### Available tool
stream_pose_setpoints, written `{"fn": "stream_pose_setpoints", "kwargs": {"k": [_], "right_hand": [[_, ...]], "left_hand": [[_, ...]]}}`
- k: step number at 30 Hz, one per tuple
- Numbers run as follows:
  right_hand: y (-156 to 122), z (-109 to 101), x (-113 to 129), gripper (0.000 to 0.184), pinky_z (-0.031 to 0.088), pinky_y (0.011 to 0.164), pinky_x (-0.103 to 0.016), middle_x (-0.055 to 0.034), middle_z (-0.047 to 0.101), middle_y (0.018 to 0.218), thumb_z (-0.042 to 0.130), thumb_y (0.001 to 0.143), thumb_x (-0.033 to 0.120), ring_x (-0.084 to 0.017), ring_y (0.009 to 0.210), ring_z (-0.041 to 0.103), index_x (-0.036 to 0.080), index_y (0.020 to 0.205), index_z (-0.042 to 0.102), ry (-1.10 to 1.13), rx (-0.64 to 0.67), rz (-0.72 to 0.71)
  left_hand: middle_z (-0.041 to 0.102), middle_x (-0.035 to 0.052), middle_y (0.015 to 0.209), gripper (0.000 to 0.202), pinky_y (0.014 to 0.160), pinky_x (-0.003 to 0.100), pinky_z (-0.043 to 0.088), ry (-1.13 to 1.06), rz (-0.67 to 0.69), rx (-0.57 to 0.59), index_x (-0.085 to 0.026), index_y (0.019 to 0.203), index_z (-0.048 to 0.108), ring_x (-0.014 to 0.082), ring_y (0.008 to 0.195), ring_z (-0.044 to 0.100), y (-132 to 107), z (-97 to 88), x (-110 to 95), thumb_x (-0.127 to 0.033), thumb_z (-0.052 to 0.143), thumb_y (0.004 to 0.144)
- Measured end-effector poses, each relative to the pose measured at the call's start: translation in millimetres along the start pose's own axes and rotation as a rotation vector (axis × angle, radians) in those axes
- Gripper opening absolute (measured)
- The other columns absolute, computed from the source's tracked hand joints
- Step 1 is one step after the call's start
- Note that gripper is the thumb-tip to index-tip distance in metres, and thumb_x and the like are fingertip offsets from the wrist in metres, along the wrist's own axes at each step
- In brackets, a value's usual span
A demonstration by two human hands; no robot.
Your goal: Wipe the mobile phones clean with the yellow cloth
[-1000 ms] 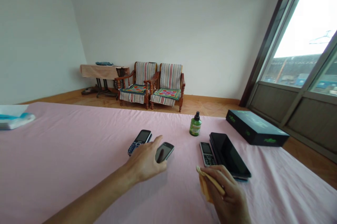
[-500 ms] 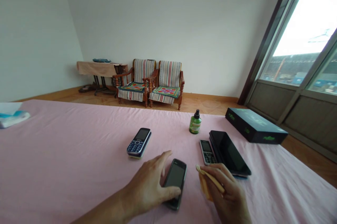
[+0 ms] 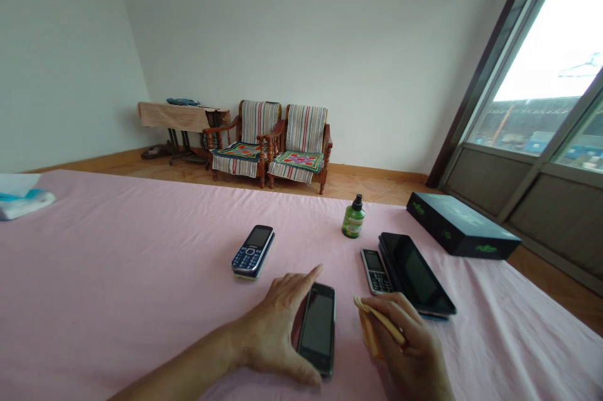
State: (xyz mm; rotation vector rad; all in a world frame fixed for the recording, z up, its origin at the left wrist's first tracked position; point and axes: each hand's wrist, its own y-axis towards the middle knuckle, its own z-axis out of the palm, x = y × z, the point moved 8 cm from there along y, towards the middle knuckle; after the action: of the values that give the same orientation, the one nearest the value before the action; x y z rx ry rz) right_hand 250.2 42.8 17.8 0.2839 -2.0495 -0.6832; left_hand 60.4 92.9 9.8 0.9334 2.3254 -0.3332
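Observation:
My left hand (image 3: 277, 325) grips a black touchscreen phone (image 3: 319, 328) lying flat on the pink tablecloth (image 3: 117, 275), thumb at its near end and fingers along its left edge. Just to its right, my right hand (image 3: 405, 347) is closed on a folded yellow cloth (image 3: 372, 324). A blue keypad phone (image 3: 253, 251) lies beyond my left hand. A slim black keypad phone (image 3: 375, 271) and a black tablet (image 3: 417, 274) lie beyond my right hand, with a small green bottle (image 3: 353, 219) behind them.
A black box with green markings (image 3: 461, 226) sits at the table's far right corner. A white and blue packet (image 3: 21, 200) lies at the far left edge. Two striped wooden chairs (image 3: 271, 146) and a small side table (image 3: 176, 117) stand by the far wall.
My left hand has dragged the black touchscreen phone from beside the blue keypad phone toward me and to the right, close to my right hand. My right hand has kept still with the cloth.

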Motion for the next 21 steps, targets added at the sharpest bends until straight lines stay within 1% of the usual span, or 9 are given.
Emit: {"fn": "stream_pose_setpoints", "kwargs": {"k": [2, 6, 7, 9, 13, 15, 16, 18, 21], "right_hand": [[0, -1, 2, 0.017, 0.056, 0.066, -0.024, -0.0084, 0.064, 0.094, 0.057, 0.091, 0.027, -0.019, 0.081, 0.067, 0.022, 0.096, 0.072, 0.003, -0.014, -0.006], [0, -5, 2, 0.016, 0.055, 0.066, -0.024, -0.008, 0.064, 0.094, 0.058, 0.091, 0.028, -0.019, 0.081, 0.067, 0.021, 0.095, 0.072, 0.012, -0.057, 0.017], [1, -4, 4, 0.016, 0.055, 0.066, -0.024, -0.0076, 0.064, 0.094, 0.057, 0.091, 0.027, -0.019, 0.081, 0.067, 0.022, 0.095, 0.072, 0.007, -0.046, 0.016], [7, 1, 10, 0.016, 0.054, 0.065, -0.023, -0.0065, 0.064, 0.092, 0.056, 0.091, 0.025, -0.018, 0.079, 0.066, 0.022, 0.095, 0.071, -0.012, 0.025, -0.008], [28, 27, 29, 0.015, 0.049, 0.063, -0.025, -0.0048, 0.062, 0.084, 0.054, 0.092, 0.018, -0.017, 0.074, 0.062, 0.021, 0.091, 0.069, -0.112, 0.232, -0.056], [39, 44, 40, 0.017, 0.049, 0.069, -0.028, -0.0056, 0.062, 0.086, 0.053, 0.091, 0.012, -0.018, 0.078, 0.059, 0.02, 0.094, 0.067, -0.168, 0.298, -0.119], [44, 54, 44, 0.018, 0.048, 0.07, -0.03, -0.0059, 0.061, 0.085, 0.052, 0.091, 0.009, -0.019, 0.079, 0.058, 0.019, 0.092, 0.067, -0.208, 0.327, -0.155], [47, 74, 50, 0.022, 0.047, 0.071, -0.031, -0.0064, 0.06, 0.085, 0.05, 0.09, 0.003, -0.02, 0.082, 0.055, 0.017, 0.086, 0.066, -0.285, 0.401, -0.219], [42, 96, 49, 0.024, 0.046, 0.072, -0.03, -0.0069, 0.059, 0.087, 0.049, 0.092, 0.002, -0.02, 0.084, 0.053, 0.017, 0.088, 0.067, -0.32, 0.508, -0.247]], "left_hand": [[0.029, 0.0153, 0.154, 0.138, 0.113, 0.06, 0.018, 0.001, -0.003, -0.041, -0.027, 0.154, -0.001, 0.0422, 0.139, 0.026, -3, 1.9, 0, -0.063, 0.084, 0.052], [0.026, 0.0159, 0.155, 0.145, 0.113, 0.062, 0.018, -0.021, 0.005, -0.066, -0.028, 0.153, -0.008, 0.0436, 0.139, 0.025, -8, 5.0, 3, -0.065, 0.085, 0.049], [0.026, 0.0161, 0.155, 0.146, 0.112, 0.062, 0.018, -0.032, 0.004, -0.072, -0.028, 0.153, -0.009, 0.0442, 0.138, 0.025, -8, 5.2, 5, -0.065, 0.085, 0.047], [0.027, 0.0171, 0.154, 0.15, 0.111, 0.063, 0.017, -0.054, 0.001, -0.092, -0.027, 0.153, -0.01, 0.0455, 0.137, 0.026, -8, 5.5, 7, -0.066, 0.086, 0.044], [0.035, 0.0179, 0.148, 0.152, 0.109, 0.063, 0.02, -0.068, 0.023, -0.161, -0.027, 0.152, -0.014, 0.0446, 0.131, 0.035, -8, 5.6, 7, -0.065, 0.087, 0.044], [0.039, 0.0173, 0.145, 0.152, 0.108, 0.062, 0.023, -0.063, 0.044, -0.185, -0.027, 0.152, -0.015, 0.0432, 0.127, 0.038, -8, 6.5, 5, -0.062, 0.087, 0.045], [0.04, 0.0169, 0.144, 0.152, 0.107, 0.061, 0.024, -0.06, 0.053, -0.196, -0.027, 0.151, -0.016, 0.0425, 0.126, 0.039, -8, 6.9, 5, -0.061, 0.087, 0.046], [0.04, 0.0166, 0.143, 0.153, 0.107, 0.06, 0.025, -0.053, 0.059, -0.222, -0.026, 0.151, -0.018, 0.0415, 0.125, 0.041, -8, 6.7, 5, -0.058, 0.088, 0.045], [0.042, 0.0169, 0.141, 0.155, 0.105, 0.06, 0.028, -0.045, 0.043, -0.246, -0.025, 0.15, -0.021, 0.041, 0.123, 0.042, -8, 6.1, 5, -0.055, 0.089, 0.044]]}}
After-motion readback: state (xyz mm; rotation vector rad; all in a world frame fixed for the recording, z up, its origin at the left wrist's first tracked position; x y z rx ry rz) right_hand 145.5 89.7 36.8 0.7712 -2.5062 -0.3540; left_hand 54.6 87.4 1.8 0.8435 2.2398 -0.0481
